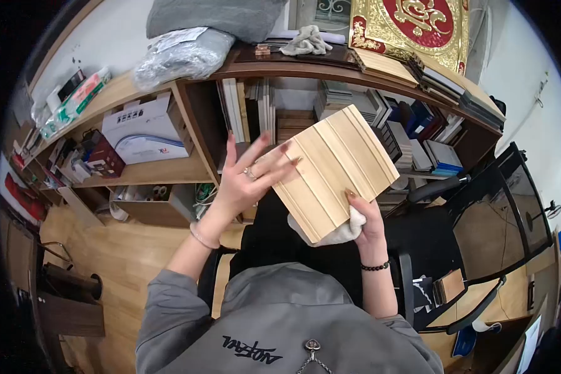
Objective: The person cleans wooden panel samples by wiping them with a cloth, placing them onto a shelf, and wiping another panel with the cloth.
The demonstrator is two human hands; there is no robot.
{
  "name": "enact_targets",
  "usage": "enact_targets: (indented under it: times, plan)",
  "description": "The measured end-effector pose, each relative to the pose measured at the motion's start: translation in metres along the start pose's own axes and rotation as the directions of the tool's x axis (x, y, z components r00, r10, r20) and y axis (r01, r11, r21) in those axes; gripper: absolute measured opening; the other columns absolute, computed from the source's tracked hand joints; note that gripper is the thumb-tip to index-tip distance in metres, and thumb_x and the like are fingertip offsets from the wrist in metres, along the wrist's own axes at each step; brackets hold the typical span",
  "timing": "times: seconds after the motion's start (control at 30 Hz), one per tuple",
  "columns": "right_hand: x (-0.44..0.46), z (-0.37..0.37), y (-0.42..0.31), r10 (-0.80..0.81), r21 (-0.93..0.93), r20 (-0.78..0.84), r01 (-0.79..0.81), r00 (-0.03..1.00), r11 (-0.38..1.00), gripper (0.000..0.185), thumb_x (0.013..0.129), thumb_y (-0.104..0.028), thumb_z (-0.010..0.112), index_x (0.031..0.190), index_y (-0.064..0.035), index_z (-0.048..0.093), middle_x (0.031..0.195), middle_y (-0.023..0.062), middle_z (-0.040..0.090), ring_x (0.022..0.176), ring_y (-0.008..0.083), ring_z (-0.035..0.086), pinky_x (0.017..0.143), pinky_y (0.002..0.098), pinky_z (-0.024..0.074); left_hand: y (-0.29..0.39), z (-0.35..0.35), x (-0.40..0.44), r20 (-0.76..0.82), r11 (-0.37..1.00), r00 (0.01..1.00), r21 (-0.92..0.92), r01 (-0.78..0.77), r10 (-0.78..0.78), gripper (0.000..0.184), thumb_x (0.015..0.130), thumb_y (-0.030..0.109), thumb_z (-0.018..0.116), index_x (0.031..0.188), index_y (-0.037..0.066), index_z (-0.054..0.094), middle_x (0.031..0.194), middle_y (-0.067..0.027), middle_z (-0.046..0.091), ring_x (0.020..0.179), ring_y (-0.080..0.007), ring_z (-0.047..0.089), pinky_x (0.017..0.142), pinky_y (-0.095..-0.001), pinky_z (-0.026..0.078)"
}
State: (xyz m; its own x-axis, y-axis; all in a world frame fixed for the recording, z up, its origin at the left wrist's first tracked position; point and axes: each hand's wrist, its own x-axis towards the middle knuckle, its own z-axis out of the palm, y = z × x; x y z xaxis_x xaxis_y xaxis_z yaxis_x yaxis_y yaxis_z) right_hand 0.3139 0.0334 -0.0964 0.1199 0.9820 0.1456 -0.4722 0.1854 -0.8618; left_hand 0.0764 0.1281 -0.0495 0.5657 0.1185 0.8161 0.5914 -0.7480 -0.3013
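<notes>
A light wooden panel (336,168) with parallel grooves is tilted in front of me. My right hand (369,218) grips its lower right edge, thumb on the face and the other fingers hidden behind. A white cloth (340,235) is bunched between that hand and the panel's underside. My left hand (249,171) is at the panel's left edge with its fingers spread; some fingertips overlap the surface, and I cannot tell whether they touch it. Nothing is held in the left hand.
A dark shelf unit (187,124) with sample boards and books stands ahead. On its top lie a crumpled cloth (306,42), a wrapped plastic package (184,57), panel pieces (385,67) and a gold-red ornate panel (411,28). A black office chair (492,218) is at right.
</notes>
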Motion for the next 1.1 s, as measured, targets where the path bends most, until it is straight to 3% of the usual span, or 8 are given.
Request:
enact_targets:
  times: [0.07,0.1,0.17,0.53,0.7,0.83,1.0,1.1]
  plan:
    - [-0.007,0.021,0.007,-0.006,0.123,0.020,0.003,1.000,0.992,0.058,0.078,-0.017,0.063,0.126,0.0026,0.037,0.121,0.0116,0.049,0.108,0.0222,0.050,0.090,0.0337,0.0428,0.012,-0.016,-0.022,0.010,0.981,0.984,0.083,0.175,-0.176,0.041,0.080,0.023,0.060,0.120,0.017,0.052,0.125,-0.0056,0.050,0.119,-0.0224,0.043,0.099,-0.0448,0.033]
    - [-0.011,0.031,0.010,-0.006,0.184,0.030,0.000,1.000,0.983,0.058,0.077,-0.013,0.065,0.125,0.0024,0.037,0.120,0.0111,0.050,0.107,0.0216,0.051,0.090,0.0327,0.0431,0.020,-0.023,-0.033,0.064,0.715,0.895,-0.578,0.394,-0.441,0.044,0.082,0.027,0.057,0.124,0.015,0.047,0.126,-0.0069,0.048,0.121,-0.0233,0.041,0.099,-0.0444,0.032]
    - [-0.019,0.055,0.011,0.001,0.218,0.052,-0.012,0.999,0.976,0.058,0.077,-0.012,0.065,0.125,0.0024,0.037,0.119,0.0113,0.050,0.106,0.0211,0.052,0.090,0.0322,0.0431,0.037,-0.035,-0.049,0.522,-0.625,0.667,-0.773,0.108,-0.531,0.052,0.087,0.036,0.051,0.131,0.013,0.038,0.129,-0.0096,0.045,0.124,-0.0251,0.036,0.100,-0.0436,0.032]
    - [-0.017,0.021,-0.015,0.272,-0.346,0.126,-0.215,0.954,0.913,0.047,0.074,-0.013,0.069,0.112,0.0044,0.048,0.102,0.0116,0.059,0.088,0.0165,0.059,0.075,0.0281,0.0491,0.047,-0.095,-0.035,0.641,-0.680,0.425,-0.729,0.076,-0.640,0.060,0.091,0.045,0.039,0.133,0.003,0.028,0.130,-0.0131,0.042,0.117,-0.0238,0.044,0.097,-0.0378,0.037]
    - [-0.028,0.072,-0.065,-0.551,-0.263,-0.298,0.488,0.779,0.832,0.022,0.081,-0.005,0.060,0.101,0.0046,0.056,0.095,0.0100,0.062,0.083,0.0168,0.061,0.073,0.0296,0.0497,0.024,-0.115,-0.008,0.578,-0.694,0.560,-0.720,0.008,-0.593,0.057,0.092,0.042,0.038,0.133,0.003,0.028,0.130,-0.0132,0.042,0.117,-0.0231,0.043,0.098,-0.0362,0.037]
    - [-0.033,0.133,-0.063,-0.725,-0.651,0.306,0.692,0.617,0.314,0.027,0.076,0.004,0.056,0.103,0.0033,0.056,0.112,0.0158,0.056,0.104,0.0240,0.054,0.087,0.0335,0.0428,0.029,-0.112,0.000,0.597,-0.697,0.546,-0.717,0.033,-0.588,0.058,0.092,0.043,0.039,0.132,0.003,0.030,0.129,-0.0134,0.042,0.115,-0.0234,0.046,0.096,-0.0362,0.038]
    - [-0.006,0.222,-0.027,-0.555,-0.509,0.786,0.796,0.273,-0.328,0.026,0.062,0.007,0.049,0.084,-0.0026,0.060,0.117,0.0088,0.054,0.106,0.0365,0.050,0.089,0.0437,0.0393,0.027,-0.110,-0.003,0.409,-0.389,0.307,-0.913,0.126,-0.860,0.060,0.091,0.048,0.037,0.131,0.004,0.032,0.130,-0.0136,0.041,0.114,-0.0229,0.047,0.095,-0.0367,0.039]
    - [-0.033,0.218,-0.004,-0.436,-0.510,0.806,0.844,0.401,-0.166,0.024,0.068,0.006,0.049,0.085,-0.0005,0.063,0.121,0.0101,0.053,0.116,0.0319,0.046,0.092,0.0387,0.0382,0.003,-0.126,-0.011,0.419,-0.475,0.385,-0.878,-0.056,-0.822,0.055,0.092,0.043,0.037,0.131,0.004,0.031,0.128,-0.0135,0.042,0.113,-0.0218,0.047,0.095,-0.0360,0.039]
